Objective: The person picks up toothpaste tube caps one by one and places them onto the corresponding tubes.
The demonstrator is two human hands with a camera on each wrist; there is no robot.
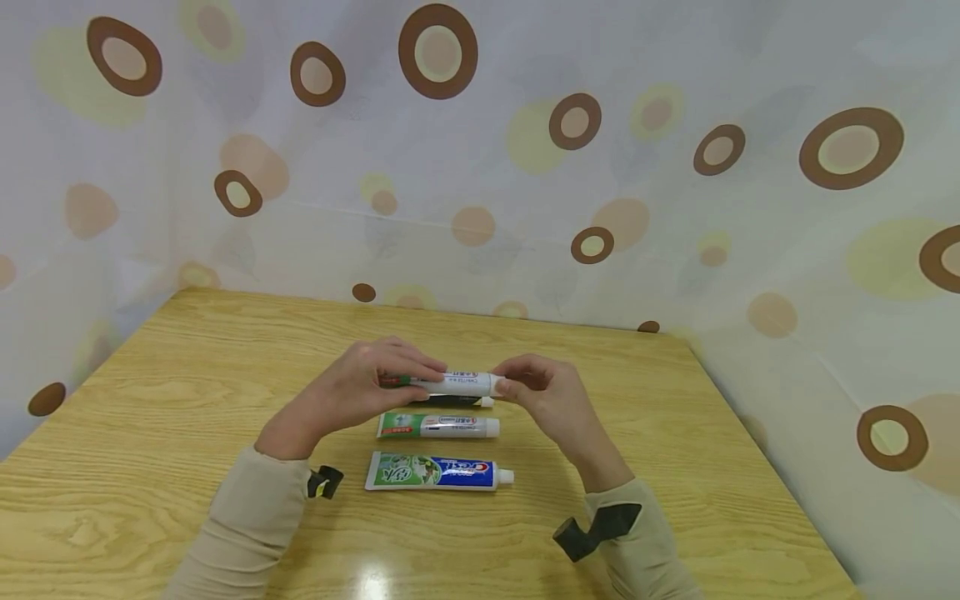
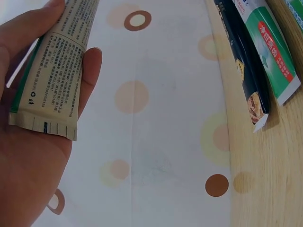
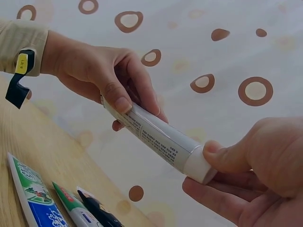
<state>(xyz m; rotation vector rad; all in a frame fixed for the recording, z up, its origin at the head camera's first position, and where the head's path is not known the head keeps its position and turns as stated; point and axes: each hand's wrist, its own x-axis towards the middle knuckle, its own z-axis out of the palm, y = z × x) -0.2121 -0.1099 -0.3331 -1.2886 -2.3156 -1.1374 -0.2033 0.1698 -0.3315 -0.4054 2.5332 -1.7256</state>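
Both hands hold one white-and-green toothpaste tube [image 1: 465, 383] above the wooden table. My left hand [image 1: 367, 383] grips the tube's flat crimped end, thumb on one side and fingers on the other. At the other end, my right hand [image 1: 547, 398] pinches the white cap [image 3: 198, 164] between thumb and fingers. Small print covers the tube's side facing the left wrist camera. Below the held tube lies a black toothpaste tube [image 2: 245, 61], partly hidden in the head view. Nearer the body are a green-and-silver toothpaste tube [image 1: 438, 426] and a larger blue-and-green toothpaste tube [image 1: 435, 472].
The three lying tubes form a column on the wooden table [image 1: 225, 400], caps pointing right. A pale sheet [image 1: 420, 167] with brown rings and dots rises behind the table and along its sides. Black straps [image 1: 600, 529] sit at both wrists.
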